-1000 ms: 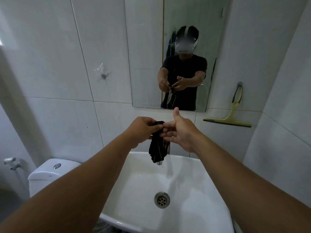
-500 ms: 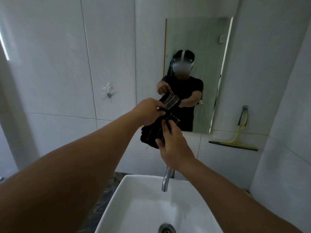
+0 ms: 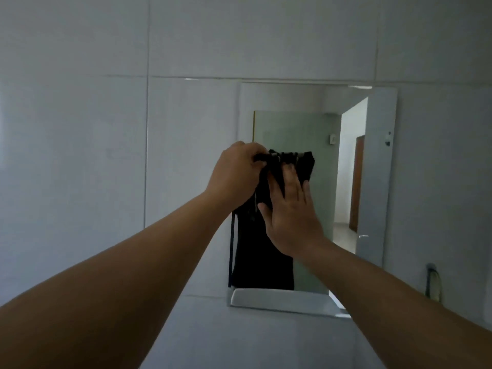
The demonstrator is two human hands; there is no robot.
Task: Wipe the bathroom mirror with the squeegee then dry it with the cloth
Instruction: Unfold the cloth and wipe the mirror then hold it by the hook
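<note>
A: Biggest first, what's there?

B: Tiled wall [image 3: 80, 155], pale grey-white, fills most of the view w/ grout lines crossing it. Next the mirror [image 3: 378, 182], rectangular, mounted right of centre. It reflects a doorway, a greenish panel and a white ledge-like shape along its bottom edge.

A: Arms?

B: Both bare forearms reach up from the bottom corners toward the mirror. They meet in front of its left half.

A: And the cloth?

B: Cloth [image 3: 306, 166] is dark, black-ish, bunched, held up against the mirror's upper left part. Top edge runs roughly level, w/ a corner hanging to the right of the fingers. The dark mass lower down seems to be the person's reflection in a dark top. Can't tell exactly where cloth ends and reflection starts.

A: Left hand?

B: Left hand [image 3: 237, 174] has fingers curled tight, clamped on the cloth's top left edge, knuckles toward the camera.

A: Right?

B: Right hand [image 3: 290, 214] is flat, fingers straight and slightly spread, palm pressing the cloth toward the glass. Thumb sticks out to the left. No curl round the fabric that I can see.

A: Squeegee?

B: Only a bit. Squeegee [image 3: 432, 282] hangs on the wall right of the mirror's lower corner. Dark loop handle and a pale-yellow part show, rest is behind the right forearm. Well apart from both hands.
</note>
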